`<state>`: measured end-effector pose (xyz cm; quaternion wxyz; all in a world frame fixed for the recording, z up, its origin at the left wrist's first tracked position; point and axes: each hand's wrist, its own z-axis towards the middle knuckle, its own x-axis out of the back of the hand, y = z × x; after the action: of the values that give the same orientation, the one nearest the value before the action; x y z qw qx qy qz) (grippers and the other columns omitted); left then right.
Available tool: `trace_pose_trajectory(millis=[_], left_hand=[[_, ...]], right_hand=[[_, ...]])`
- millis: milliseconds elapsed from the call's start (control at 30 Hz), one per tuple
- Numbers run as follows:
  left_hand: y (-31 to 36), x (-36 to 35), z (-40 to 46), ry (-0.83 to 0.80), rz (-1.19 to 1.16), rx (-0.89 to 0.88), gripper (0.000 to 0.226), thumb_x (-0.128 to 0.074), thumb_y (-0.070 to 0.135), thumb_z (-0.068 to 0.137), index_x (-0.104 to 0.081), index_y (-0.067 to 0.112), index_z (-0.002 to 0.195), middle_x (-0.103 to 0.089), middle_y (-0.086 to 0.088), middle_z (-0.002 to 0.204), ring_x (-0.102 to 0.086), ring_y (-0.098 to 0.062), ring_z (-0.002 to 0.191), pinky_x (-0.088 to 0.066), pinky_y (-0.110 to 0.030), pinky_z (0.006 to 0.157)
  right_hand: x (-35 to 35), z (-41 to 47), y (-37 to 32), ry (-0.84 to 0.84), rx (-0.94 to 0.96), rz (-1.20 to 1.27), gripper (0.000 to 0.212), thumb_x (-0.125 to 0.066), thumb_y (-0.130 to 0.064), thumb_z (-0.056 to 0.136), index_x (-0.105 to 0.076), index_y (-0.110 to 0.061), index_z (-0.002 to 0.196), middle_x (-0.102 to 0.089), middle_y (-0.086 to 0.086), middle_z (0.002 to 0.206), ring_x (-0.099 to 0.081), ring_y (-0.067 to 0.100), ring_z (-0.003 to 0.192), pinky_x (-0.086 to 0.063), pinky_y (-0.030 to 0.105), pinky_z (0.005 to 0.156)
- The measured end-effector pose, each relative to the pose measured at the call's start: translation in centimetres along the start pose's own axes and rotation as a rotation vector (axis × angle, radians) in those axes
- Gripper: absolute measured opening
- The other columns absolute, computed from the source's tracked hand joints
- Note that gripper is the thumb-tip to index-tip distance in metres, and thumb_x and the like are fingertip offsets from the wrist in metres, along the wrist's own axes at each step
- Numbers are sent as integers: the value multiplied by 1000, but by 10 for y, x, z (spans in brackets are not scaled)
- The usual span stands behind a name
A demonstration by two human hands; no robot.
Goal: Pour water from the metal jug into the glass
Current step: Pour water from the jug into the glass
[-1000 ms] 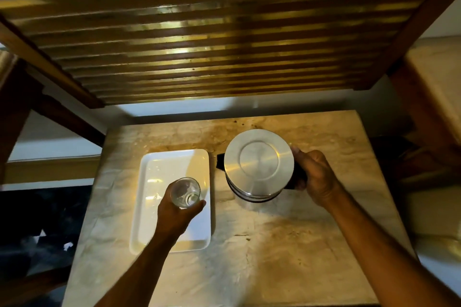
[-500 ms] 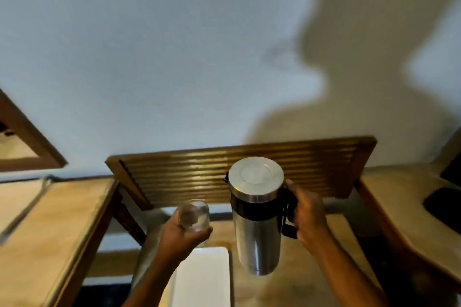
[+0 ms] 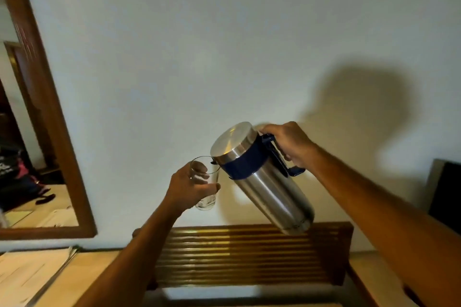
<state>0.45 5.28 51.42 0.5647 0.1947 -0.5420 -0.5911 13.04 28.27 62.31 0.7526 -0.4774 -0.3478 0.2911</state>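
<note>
Now: jug [image 3: 264, 182] tilted over glass [image 3: 207, 182] | slatted rack [image 3: 249, 257] beneath | mirror [image 3: 37, 132] leftward

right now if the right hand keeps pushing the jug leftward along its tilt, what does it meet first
Probably the glass in the left hand: the metal jug in the right hand has its spout at the rim, though depth is unclear.

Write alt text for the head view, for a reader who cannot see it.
A right hand tilts a metal jug toward a glass held by the left hand, spout at the rim. Behind are a white wall and a mirror.
</note>
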Motion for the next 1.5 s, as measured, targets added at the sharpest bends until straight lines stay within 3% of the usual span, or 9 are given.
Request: trace_pose_trajectory(millis=[100,233,333,500,700,1033,1200,1300,1500], left_hand=[[9,7,3,-9,-2,-25,41,-89,32,50,-65,25,83,-74,5,85,-74,-6,73,-53,-15,54],[13,5,1,-29,-29,-38,42,-87,32,49,-67,22,84,-74,3,84,-75,-16,79,-60,-26,62],[14,3,3,-44,-57,-41,42,-88,29,50,-67,21,86,-74,3,85,-74,-17,79,-58,-23,62],[16,-4,5,-62,-83,-55,38,-87,26,55,-68,22,88,-73,0,89,-74,-21,84,-62,-31,69],[21,-4,10,-68,-74,-61,43,-86,25,59,-68,21,98,-72,-4,98,-72,-25,92,-62,-34,76],[20,-11,10,-81,-33,-64,56,-86,28,59,-67,21,111,-74,-4,100,-73,-25,91,-63,-42,85],[22,-10,13,-81,-8,-76,60,-85,30,61,-65,19,116,-73,-6,107,-72,-27,98,-60,-44,90],[23,-7,15,-66,-2,-74,58,-86,27,62,-66,18,115,-74,-6,106,-71,-27,98,-61,-44,89],[20,-5,15,-83,16,-72,55,-86,18,69,-65,18,120,-73,-6,110,-71,-27,100,-60,-42,89]], right_hand=[[3,11,-34,-64,35,-154,27,-68,-36,75,-71,-11,67,-40,-8,33,-29,10,29,-22,16,34],[-1,22,-66,-136,54,-330,24,-66,-29,82,-69,-7,71,-34,-10,28,-26,8,24,-20,14,31],[-4,30,-84,-208,74,-479,24,-63,-29,83,-72,-7,82,-39,-2,42,-27,11,29,-22,18,34],[-10,43,-103,-246,136,-618,29,-66,-31,80,-72,-3,80,-52,2,55,-31,4,25,-24,15,31],[-17,58,-112,-290,169,-685,33,-66,-36,78,-69,-3,79,-49,1,57,-34,3,26,-28,16,32],[-34,71,-116,-345,224,-831,33,-63,-44,65,-62,-11,58,-42,-10,34,-37,7,31,-32,25,42],[-36,76,-117,-367,231,-834,36,-62,-44,65,-67,-8,64,-45,-4,45,-39,10,36,-34,26,42],[-35,80,-116,-377,235,-817,40,-62,-42,70,-70,-3,74,-46,-8,38,-40,5,31,-35,21,37],[-36,83,-110,-399,248,-831,42,-60,-47,66,-67,-5,67,-45,-8,38,-40,6,31,-36,24,40]])
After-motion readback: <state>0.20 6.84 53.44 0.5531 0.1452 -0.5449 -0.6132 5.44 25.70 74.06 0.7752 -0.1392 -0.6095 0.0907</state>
